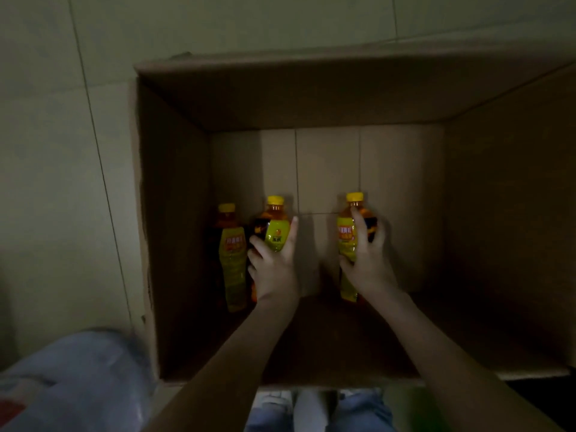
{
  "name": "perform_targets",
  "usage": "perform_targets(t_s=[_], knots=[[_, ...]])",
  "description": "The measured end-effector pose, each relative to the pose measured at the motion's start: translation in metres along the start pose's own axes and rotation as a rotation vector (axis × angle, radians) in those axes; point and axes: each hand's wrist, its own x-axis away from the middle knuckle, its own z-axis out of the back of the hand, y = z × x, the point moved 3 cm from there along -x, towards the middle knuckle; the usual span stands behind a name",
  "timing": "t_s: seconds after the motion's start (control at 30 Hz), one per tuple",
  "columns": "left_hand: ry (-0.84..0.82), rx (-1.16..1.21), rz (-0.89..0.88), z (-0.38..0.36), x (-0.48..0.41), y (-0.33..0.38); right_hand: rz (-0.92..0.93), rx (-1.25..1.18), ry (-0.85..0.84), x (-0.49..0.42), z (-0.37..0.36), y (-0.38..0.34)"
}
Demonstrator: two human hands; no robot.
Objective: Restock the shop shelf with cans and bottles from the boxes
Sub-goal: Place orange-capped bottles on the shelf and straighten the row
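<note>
A large open cardboard box (174, 213) stands on the tiled floor, and I look down into it. Three amber drink bottles with yellow caps and yellow labels stand inside. My left hand (274, 263) grips the middle bottle (276, 226) around its body. My right hand (367, 257) grips the right bottle (347, 235), fingers wrapped over its shoulder. The third bottle (230, 251) stands untouched by the box's left wall, just left of my left hand. Both forearms reach in over the near wall.
Pale floor tiles (62, 151) surround the box on the left and behind. My knee in light blue fabric (74, 375) is at bottom left. Below the box's near edge are jeans legs (358, 413). The box's right half holds bare cardboard (405, 198).
</note>
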Motion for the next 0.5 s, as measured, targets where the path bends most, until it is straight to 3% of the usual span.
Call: perform_targets(t_s=[0.27,0.5], knots=[[-0.310,0.422,0.125,0.085,0.025,0.009,-0.071,-0.231,0.018,0.066,0.075,-0.010],[-0.347,0.753,-0.245,0.283,0.150,0.030,0.054,-0.654,0.106,0.191,0.212,-0.071]])
